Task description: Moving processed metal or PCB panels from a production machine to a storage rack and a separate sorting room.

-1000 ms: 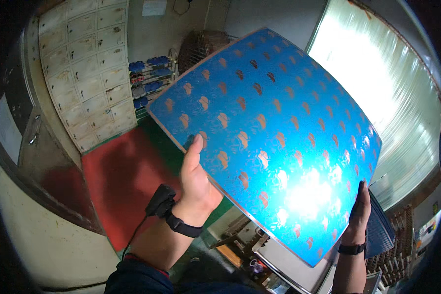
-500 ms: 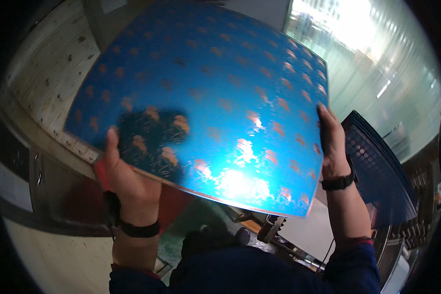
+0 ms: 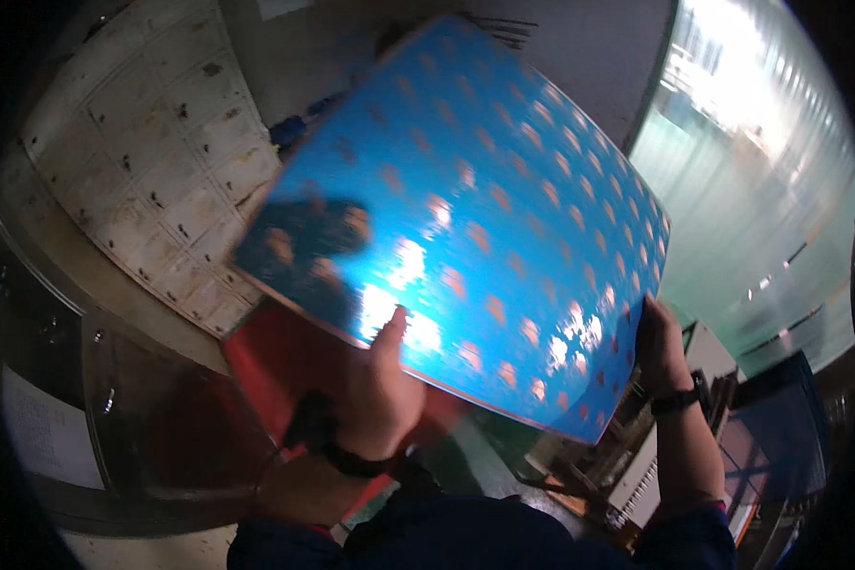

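Note:
A large, glossy blue panel with rows of small copper-coloured marks is held up in front of me, tilted. My left hand grips its near edge, thumb on the top face and fingers hidden beneath. At the right edge, close to the near corner, my right hand is closed on the same panel; its fingers are partly out of sight underneath. A strong light glares off the near part of the face, and a dark shadow falls on its left corner. Both wrists wear black bands.
Below the panel, at left, is a red surface. A bank of worn white lockers stands at the far left, with a dark cabinet nearer. Translucent greenish sheeting hangs at right. Lower right are equipment and a dark blue rack.
The panel has turned clockwise and shifted right. My left hand has moved right along with its near edge, and my right hand has dropped lower. The view has swung, showing more lockers.

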`<act>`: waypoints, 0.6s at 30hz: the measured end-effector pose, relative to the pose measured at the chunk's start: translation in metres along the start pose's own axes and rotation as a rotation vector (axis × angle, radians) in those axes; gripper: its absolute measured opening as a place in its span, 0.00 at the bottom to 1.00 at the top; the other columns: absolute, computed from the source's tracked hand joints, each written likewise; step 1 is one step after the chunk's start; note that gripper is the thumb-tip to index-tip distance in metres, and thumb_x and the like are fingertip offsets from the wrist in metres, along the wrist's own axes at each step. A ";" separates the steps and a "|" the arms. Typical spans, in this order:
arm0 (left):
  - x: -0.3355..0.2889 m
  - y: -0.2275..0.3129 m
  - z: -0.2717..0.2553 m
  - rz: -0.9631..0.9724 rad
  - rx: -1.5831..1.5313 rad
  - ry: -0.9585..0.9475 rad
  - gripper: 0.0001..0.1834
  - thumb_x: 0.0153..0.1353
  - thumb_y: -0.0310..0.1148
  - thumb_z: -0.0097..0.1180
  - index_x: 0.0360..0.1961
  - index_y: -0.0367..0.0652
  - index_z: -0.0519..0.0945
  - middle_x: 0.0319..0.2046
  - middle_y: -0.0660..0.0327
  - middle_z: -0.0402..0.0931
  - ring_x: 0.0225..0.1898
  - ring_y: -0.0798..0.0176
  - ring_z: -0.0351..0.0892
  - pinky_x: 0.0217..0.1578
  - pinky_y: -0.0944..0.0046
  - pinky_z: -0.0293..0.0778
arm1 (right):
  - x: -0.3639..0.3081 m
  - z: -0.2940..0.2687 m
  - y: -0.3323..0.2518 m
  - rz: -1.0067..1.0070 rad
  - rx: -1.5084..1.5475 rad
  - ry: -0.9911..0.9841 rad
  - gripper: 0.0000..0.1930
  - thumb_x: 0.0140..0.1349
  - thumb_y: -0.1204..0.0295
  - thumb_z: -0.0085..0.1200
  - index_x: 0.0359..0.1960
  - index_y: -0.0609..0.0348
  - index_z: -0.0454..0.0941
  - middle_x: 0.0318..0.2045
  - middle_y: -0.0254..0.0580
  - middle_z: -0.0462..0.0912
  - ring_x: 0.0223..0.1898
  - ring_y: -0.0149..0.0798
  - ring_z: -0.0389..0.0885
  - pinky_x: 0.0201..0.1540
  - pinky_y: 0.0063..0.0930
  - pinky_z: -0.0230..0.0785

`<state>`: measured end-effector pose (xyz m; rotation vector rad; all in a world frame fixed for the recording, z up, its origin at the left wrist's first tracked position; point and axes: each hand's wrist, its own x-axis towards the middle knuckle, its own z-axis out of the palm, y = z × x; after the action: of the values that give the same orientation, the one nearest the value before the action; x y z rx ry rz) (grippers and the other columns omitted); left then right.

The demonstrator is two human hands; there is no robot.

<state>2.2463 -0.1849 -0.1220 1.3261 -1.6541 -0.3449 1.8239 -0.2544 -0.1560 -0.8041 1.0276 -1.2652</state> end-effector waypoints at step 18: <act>0.160 -0.041 0.207 -0.635 -1.579 -0.430 0.26 0.67 0.34 0.56 0.65 0.47 0.67 0.60 0.58 0.71 0.63 0.51 0.69 0.65 0.41 0.62 | 0.199 -0.161 0.080 -0.152 0.380 0.713 0.11 0.69 0.64 0.51 0.40 0.59 0.78 0.34 0.37 0.79 0.34 0.36 0.77 0.40 0.32 0.70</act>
<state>2.1126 -0.4069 -0.1776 0.4293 -0.6580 -1.9082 1.7026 -0.4282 -0.3204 -0.1218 1.2328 -1.8741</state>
